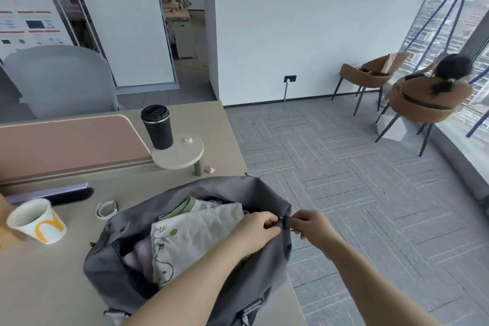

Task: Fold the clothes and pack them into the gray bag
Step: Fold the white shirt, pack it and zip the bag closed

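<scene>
The gray bag (111, 270) lies open on the beige desk (47, 286) near its right edge. Folded clothes fill it: a white printed garment (195, 235) on top, a green-trimmed piece (185, 206) behind it and a pale lilac one (137, 254) at the left. My left hand (256, 230) pinches the zipper at the bag's right end. My right hand (312, 227) grips the bag's end tab just beyond it, over the desk edge.
A paper cup (37, 222) stands at the left, a black tumbler (157, 127) on a small round shelf (182, 156). A white band (105, 209) lies beside the bag. Carpeted floor and brown chairs (428, 103), one with a person, lie to the right.
</scene>
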`<control>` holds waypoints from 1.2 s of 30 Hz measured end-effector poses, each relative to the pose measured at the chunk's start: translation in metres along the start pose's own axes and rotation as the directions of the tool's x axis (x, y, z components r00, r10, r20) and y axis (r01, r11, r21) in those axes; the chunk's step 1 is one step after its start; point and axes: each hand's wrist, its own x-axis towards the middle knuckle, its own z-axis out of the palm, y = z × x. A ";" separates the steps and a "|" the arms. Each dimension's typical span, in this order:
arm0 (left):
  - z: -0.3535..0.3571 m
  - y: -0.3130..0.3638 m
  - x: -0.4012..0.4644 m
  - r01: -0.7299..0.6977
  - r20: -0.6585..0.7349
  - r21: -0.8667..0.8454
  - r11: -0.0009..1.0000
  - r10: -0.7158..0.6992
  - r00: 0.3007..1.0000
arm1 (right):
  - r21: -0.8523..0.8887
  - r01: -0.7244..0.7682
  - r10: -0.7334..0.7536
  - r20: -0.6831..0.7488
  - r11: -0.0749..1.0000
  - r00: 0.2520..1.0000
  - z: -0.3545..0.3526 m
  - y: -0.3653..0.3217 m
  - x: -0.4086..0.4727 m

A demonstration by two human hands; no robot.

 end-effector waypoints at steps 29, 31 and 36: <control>-0.004 0.011 0.031 0.002 -0.217 -0.490 0.872 -0.124 0.968 | -0.121 0.155 -0.149 0.051 0.980 0.987 -0.001 -0.020 0.013; -0.005 0.010 0.031 0.001 -0.229 -0.433 0.901 -0.111 0.967 | -0.155 0.158 -0.156 0.026 0.975 0.987 -0.002 -0.019 0.014; -0.019 0.002 0.025 0.042 -0.286 -0.182 0.982 -0.093 0.954 | -0.284 0.141 -0.154 -0.024 0.948 0.988 -0.009 -0.022 0.014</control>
